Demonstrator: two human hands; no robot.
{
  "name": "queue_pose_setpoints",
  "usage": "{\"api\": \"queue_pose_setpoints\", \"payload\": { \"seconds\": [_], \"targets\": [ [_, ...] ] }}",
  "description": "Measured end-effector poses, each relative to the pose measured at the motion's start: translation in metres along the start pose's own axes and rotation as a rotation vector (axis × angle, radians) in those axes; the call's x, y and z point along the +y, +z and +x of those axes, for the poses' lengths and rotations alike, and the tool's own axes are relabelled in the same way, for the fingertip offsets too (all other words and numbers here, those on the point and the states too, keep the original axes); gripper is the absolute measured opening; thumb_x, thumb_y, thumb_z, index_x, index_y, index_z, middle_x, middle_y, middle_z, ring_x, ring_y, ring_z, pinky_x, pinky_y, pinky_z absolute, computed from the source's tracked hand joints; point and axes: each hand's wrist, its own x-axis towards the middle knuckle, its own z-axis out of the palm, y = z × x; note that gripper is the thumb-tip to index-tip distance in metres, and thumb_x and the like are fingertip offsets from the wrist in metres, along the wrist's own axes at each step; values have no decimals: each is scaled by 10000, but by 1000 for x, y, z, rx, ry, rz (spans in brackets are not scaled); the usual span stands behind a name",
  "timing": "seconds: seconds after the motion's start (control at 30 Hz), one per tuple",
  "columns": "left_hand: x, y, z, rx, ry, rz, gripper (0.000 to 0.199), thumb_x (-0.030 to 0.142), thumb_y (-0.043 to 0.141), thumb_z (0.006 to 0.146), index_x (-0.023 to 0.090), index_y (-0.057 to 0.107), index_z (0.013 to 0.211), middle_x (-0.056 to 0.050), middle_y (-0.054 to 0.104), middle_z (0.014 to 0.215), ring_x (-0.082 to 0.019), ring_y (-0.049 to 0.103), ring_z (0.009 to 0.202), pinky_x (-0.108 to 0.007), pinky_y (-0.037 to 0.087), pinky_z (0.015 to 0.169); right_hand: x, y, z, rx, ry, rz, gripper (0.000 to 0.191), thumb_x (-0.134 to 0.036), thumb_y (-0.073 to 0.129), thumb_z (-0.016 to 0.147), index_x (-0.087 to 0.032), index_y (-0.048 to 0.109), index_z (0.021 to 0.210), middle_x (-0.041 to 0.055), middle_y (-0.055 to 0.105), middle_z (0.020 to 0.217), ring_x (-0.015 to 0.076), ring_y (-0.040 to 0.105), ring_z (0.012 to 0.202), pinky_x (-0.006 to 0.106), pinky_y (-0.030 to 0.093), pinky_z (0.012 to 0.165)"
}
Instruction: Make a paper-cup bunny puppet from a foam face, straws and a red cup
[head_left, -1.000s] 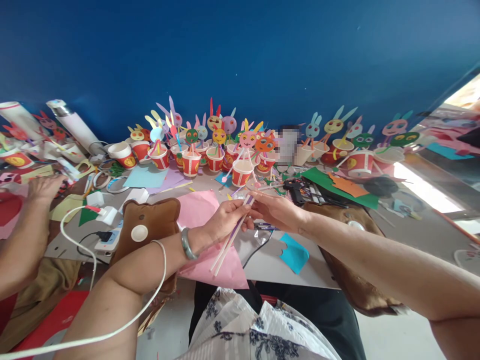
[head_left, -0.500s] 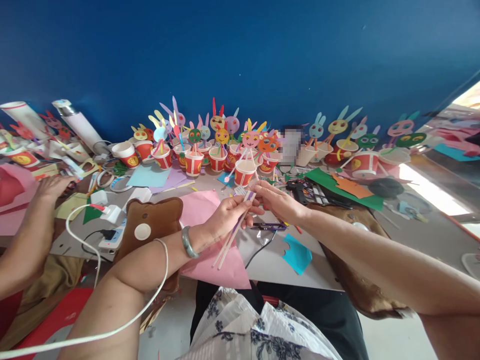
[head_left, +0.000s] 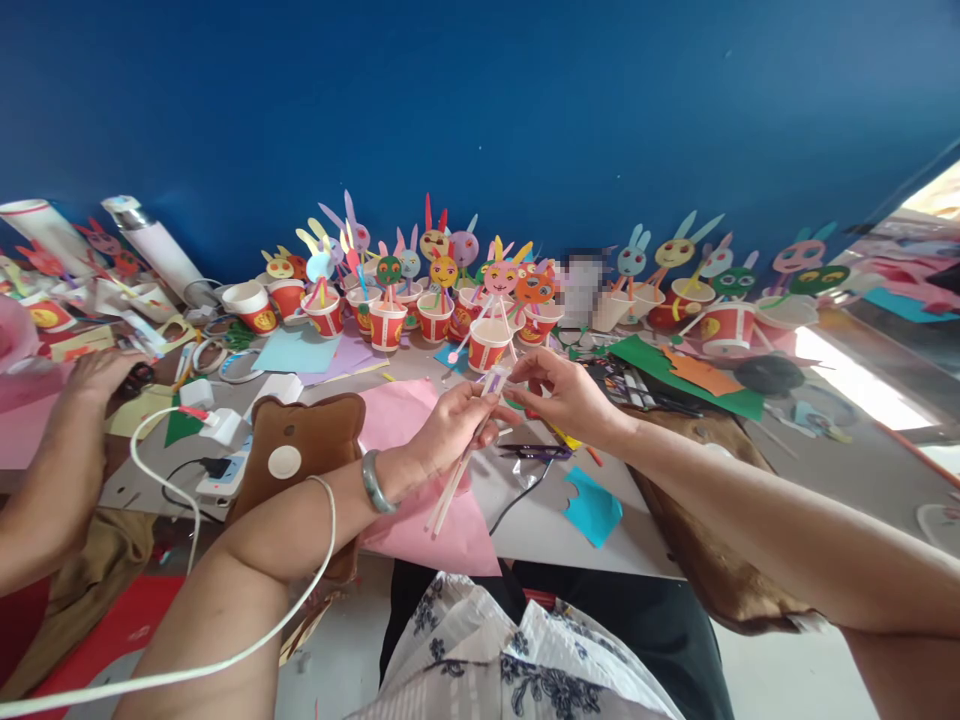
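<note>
Far left: a co-worker's hand rests palm-down on paper scraps at the table edge; a white cable runs from a charger toward the camera. Next: a brown pouch lies beside a pink sheet. Centre: the left hand, fingers clenched, grips a bundle of straws above the pink sheet; the straws slant from lower left up to the right. The right hand pinches the upper tip of the straws between thumb and forefinger; both hands nearly touch. Behind them: a row of red cups with paper rabbit faces stands along the blue wall. Right: scissors and a teal scrap lie on the table; green paper lies farther back.
</note>
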Motion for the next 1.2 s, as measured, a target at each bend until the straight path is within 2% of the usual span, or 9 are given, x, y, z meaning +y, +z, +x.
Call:
{"api": "queue_pose_setpoints", "payload": {
  "seconds": [0.1, 0.3, 0.47, 0.77, 1.0, 1.2],
  "targets": [
    [0, 0, 0, 31, -3, 1, 361, 453, 694, 830, 188, 470, 930, -35, 729, 776, -47, 480, 470, -210, 309, 495, 0, 0, -3, 27, 11, -35, 289, -457, 691, 826, -204, 565, 884, 47, 678, 837, 119, 481, 597, 281, 397, 563],
    [-1, -2, 0, 33, 23, 6, 403, 465, 675, 849, 199, 451, 1052, -29, 731, 807, -48, 500, 488, -205, 328, 514, -3, -1, -7, 65, 39, -52, 338, -501, 719, 794, -210, 566, 871, 35, 672, 801, 113, 460, 567, 269, 365, 527],
    [-1, -3, 2, 45, 27, 9, 378, 447, 687, 833, 191, 470, 1006, -23, 721, 784, -43, 484, 472, -205, 322, 502, -8, -1, -11, 82, 31, -67, 349, -530, 706, 799, -220, 566, 877, 31, 659, 779, 127, 473, 573, 280, 373, 530],
    [3, -1, 4, 86, 4, 14, 386, 454, 728, 781, 188, 481, 913, 2, 691, 742, -40, 469, 446, -204, 289, 464, -24, -7, -15, 98, -11, -124, 267, -454, 673, 820, -213, 559, 828, 11, 609, 697, 116, 437, 556, 275, 354, 541],
    [1, -5, 3, 75, 59, 34, 330, 421, 693, 823, 175, 509, 942, -11, 706, 802, -36, 478, 472, -201, 307, 471, -25, -10, -17, 47, -50, -178, 222, -379, 679, 796, -217, 543, 863, 21, 645, 778, 105, 445, 543, 273, 359, 548],
    [4, -3, 2, 110, 57, 55, 308, 409, 693, 827, 168, 518, 904, -10, 696, 769, -35, 458, 469, -208, 309, 474, -27, -14, -18, 0, -61, -216, 223, -401, 652, 824, -221, 552, 911, 34, 671, 810, 109, 460, 538, 272, 357, 544]
  ]
}}
